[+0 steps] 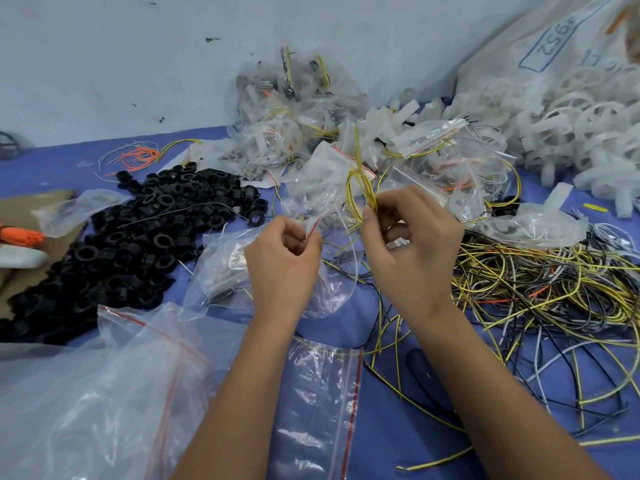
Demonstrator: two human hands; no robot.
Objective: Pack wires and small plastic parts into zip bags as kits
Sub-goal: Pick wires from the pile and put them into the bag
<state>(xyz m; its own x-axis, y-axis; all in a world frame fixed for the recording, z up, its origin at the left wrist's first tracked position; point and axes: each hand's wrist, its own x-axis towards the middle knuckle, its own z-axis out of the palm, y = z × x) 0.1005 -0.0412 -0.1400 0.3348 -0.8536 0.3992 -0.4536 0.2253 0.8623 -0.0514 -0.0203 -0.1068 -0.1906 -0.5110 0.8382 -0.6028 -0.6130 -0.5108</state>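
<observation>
- Head view: the left hand (pixel 282 259) has its fingers curled, pinching the red-striped mouth of a small clear zip bag (pixel 325 282) that hangs below and between the two hands.
- The right hand (pixel 410 244) pinches a folded loop of yellow wire (pixel 360 183) between thumb and fingertips; the loop stands up above the hand, just right of the bag mouth, with its loose ends trailing down beside the bag.
- Both hands are held close together above the blue table (pixel 398 427), near its middle.
- Right of the right hand lies a tangled wire pile (pixel 540 289) of yellow, black, white and a few orange strands.
- Left of the left hand is a heap of black rings (pixel 138 237), spread across the table towards a piece of cardboard (pixel 20 202).
- Behind the hands, against the wall (pixel 121 64), filled bags (pixel 304 133) are heaped, showing white parts and wires inside.
- At far right, white wheels (pixel 571 126) spill from a big sack (pixel 540 50) with printed digits.
- Empty bags (pixel 322 410) with red strips lie flat near the forearms, and a large clear bag (pixel 104 393) lies at lower left.
- A few loose orange wires (pixel 138 155) lie at the back left.
</observation>
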